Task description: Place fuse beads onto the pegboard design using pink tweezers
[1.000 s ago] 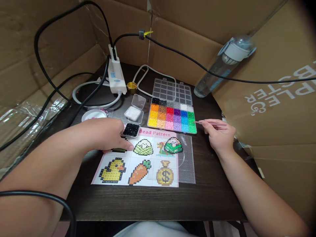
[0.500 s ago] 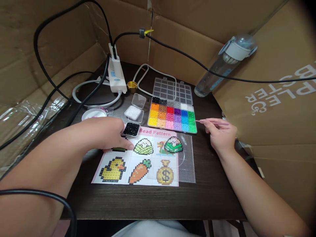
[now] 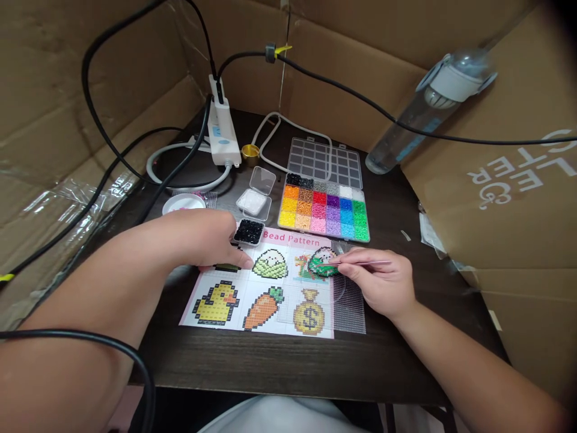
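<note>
My right hand [image 3: 383, 279] pinches pink tweezers [image 3: 365, 263], their tips over the green part of a bead figure [image 3: 323, 262]. That figure, white above and green below with a dark outline, sits on a clear pegboard [image 3: 352, 297]. Whether a bead is in the tips is too small to tell. My left hand [image 3: 220, 243] rests on the bead pattern sheet [image 3: 216, 334], thumb stretched out and fingers partly hidden, beside a small box of black beads [image 3: 249, 231]. The sheet shows a duck, a carrot, a money bag and other pictures.
Behind the sheet lies a sorted bead box [image 3: 324, 210] with its lid raised back. Left of it are a small box of white beads [image 3: 252, 202], a white dish [image 3: 184, 203], a gold cup [image 3: 250, 154] and a power strip [image 3: 223, 135]. A bottle [image 3: 428, 114] leans at the right.
My right hand has brought the tweezers from the green compartments of the bead box leftward and down to the bead figure. My left hand stays on the sheet; the view has shifted slightly.
</note>
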Available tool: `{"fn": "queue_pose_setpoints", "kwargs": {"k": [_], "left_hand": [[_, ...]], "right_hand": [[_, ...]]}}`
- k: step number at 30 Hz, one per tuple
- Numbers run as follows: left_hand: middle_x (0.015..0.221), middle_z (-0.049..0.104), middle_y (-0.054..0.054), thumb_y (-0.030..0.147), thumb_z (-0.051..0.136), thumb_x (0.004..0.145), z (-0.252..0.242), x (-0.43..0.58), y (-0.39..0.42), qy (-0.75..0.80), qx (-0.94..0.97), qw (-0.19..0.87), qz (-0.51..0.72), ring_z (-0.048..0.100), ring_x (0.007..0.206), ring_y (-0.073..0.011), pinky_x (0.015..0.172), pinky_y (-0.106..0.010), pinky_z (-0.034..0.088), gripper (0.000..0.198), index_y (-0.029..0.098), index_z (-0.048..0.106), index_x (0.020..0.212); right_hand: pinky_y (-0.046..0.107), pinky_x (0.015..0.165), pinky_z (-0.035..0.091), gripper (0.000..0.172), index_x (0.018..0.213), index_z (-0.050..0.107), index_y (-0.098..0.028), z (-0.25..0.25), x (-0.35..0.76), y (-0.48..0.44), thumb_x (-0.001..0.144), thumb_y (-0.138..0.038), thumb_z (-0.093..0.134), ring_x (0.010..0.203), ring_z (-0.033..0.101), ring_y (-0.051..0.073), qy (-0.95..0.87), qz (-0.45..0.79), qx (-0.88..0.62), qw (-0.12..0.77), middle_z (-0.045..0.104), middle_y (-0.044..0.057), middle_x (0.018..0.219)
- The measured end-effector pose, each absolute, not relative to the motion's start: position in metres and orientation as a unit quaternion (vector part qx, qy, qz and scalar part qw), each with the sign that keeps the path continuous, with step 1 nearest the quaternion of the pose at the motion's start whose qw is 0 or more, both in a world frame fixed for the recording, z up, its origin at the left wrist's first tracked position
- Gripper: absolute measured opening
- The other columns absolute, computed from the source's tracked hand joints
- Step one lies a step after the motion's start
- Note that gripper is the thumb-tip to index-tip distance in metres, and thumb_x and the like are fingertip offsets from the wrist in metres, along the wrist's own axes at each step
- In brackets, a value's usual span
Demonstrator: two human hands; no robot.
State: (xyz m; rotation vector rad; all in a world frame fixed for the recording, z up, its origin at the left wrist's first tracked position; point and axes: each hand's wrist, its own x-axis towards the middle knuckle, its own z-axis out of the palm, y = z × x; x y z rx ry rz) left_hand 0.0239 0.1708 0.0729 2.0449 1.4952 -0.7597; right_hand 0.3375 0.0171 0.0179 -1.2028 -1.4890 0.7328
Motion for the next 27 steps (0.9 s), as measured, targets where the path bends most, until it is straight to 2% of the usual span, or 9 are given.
{"fn": "queue_pose_setpoints", "kwargs": {"k": [7,13,20,24,27], "left_hand": [[0.063,0.08,-0.016,0.116,0.083,0.062,0.065,0.017,0.174,0.534,0.761,0.264,-0.258,0.084,0.08,-0.0444,0.077,-0.058,0.057,0.078,0.039,0.083,0.077],[0.063,0.08,-0.015,0.116,0.084,0.061,0.069,0.021,0.171,0.542,0.756,0.257,-0.262,0.083,0.078,-0.043,0.077,-0.058,0.058,0.079,0.038,0.081,0.075],[0.064,0.08,-0.015,0.113,0.086,0.063,0.075,0.026,0.169,0.546,0.749,0.263,-0.268,0.085,0.084,-0.0473,0.081,-0.06,0.058,0.076,0.038,0.083,0.078],[0.068,0.083,-0.016,0.109,0.086,0.067,0.074,0.026,0.17,0.547,0.747,0.254,-0.281,0.085,0.083,-0.0445,0.081,-0.059,0.058,0.074,0.036,0.076,0.07],[0.064,0.081,-0.015,0.112,0.084,0.066,0.071,0.024,0.17,0.542,0.755,0.253,-0.27,0.083,0.077,-0.0421,0.078,-0.058,0.059,0.078,0.035,0.074,0.068]], "right_hand": [[0.035,0.071,0.082,0.009,0.095,0.106,-0.033,0.011,0.343,0.021,0.098,-0.024,0.106,0.077,0.098,0.029,-0.632,0.322,-0.493,0.504,0.099,0.008,0.091],[0.035,0.072,0.082,0.011,0.095,0.106,-0.033,0.012,0.342,0.021,0.096,-0.022,0.104,0.077,0.097,0.029,-0.633,0.321,-0.505,0.49,0.098,0.007,0.09],[0.034,0.072,0.082,0.012,0.092,0.105,-0.033,0.013,0.34,0.022,0.094,-0.022,0.101,0.076,0.097,0.028,-0.624,0.324,-0.515,0.49,0.098,0.007,0.089],[0.033,0.071,0.081,0.013,0.092,0.105,-0.033,0.013,0.339,0.022,0.093,-0.021,0.102,0.075,0.097,0.028,-0.623,0.328,-0.51,0.493,0.098,0.006,0.089],[0.034,0.07,0.082,0.008,0.091,0.105,-0.033,0.013,0.339,0.021,0.094,-0.025,0.104,0.075,0.097,0.028,-0.62,0.328,-0.515,0.492,0.098,0.007,0.088]]}}
